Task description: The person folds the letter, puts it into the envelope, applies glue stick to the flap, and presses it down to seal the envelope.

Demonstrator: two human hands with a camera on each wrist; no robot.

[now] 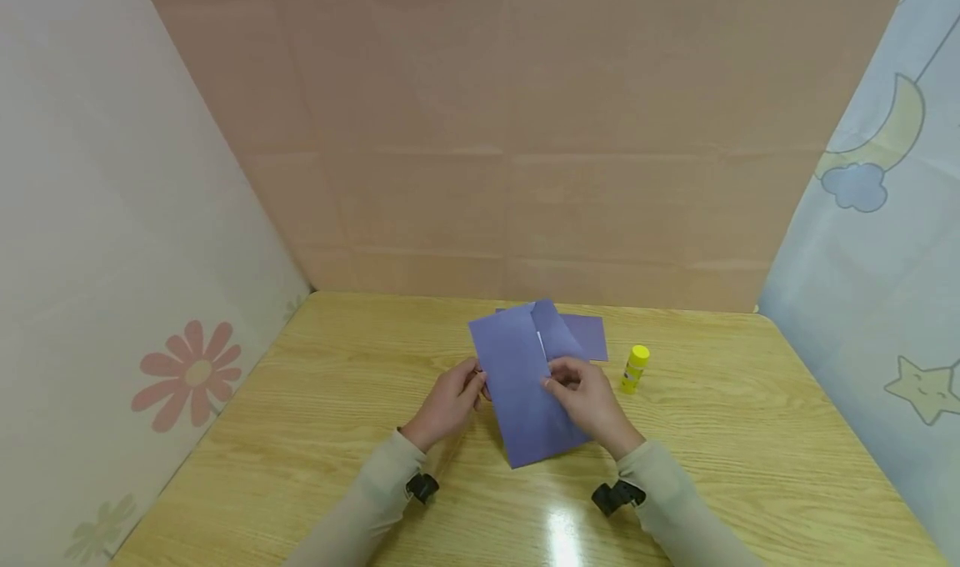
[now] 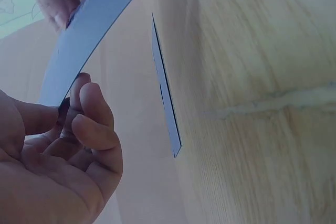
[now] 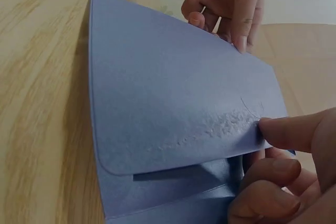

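Note:
A folded purple sheet of card [image 1: 517,396] is held up above the table, tilted, in both hands. My left hand [image 1: 448,400] pinches its left edge between thumb and fingers, seen close in the left wrist view. On the other side my right hand [image 1: 594,400] grips the edge of the folded panel, thumb [image 3: 283,129] on top and fingers beneath. Along that edge, a rough, shiny streak [image 3: 210,128] marks the surface in the right wrist view. An opening shows between the upper panel and the layer below [image 3: 173,198].
Another flat purple piece [image 1: 592,333] lies on the wooden table [image 1: 360,358] behind the held card. A yellow glue stick [image 1: 634,370] stands to the right of my right hand. A brown-pink backdrop [image 1: 502,133] rises at the table's far edge, with patterned sheets at both sides.

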